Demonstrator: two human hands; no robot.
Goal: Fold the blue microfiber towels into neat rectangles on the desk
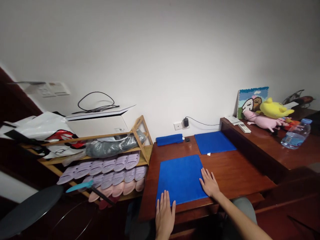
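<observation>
A blue cloth (181, 178) lies spread flat on the brown wooden desk (235, 170). My left hand (165, 213) rests flat at its near left corner, fingers stretched out. At the cloth's right edge lies my right hand (209, 183), palm down with the fingers a little apart. Neither hand grips anything. Behind, against the wall, is a folded blue cloth (170, 139) on the left. Another blue cloth (214, 142) lies flat at the back right, with a small white tag at its near edge.
Left of the desk stands a wooden rack (147, 151) with rows of slippers (108, 165) and a white box (100, 125) on top. On the higher surface at right are a water bottle (296, 135), plush toys (262, 120) and a remote control (244, 128). A black plug (186, 122) sits in the wall socket.
</observation>
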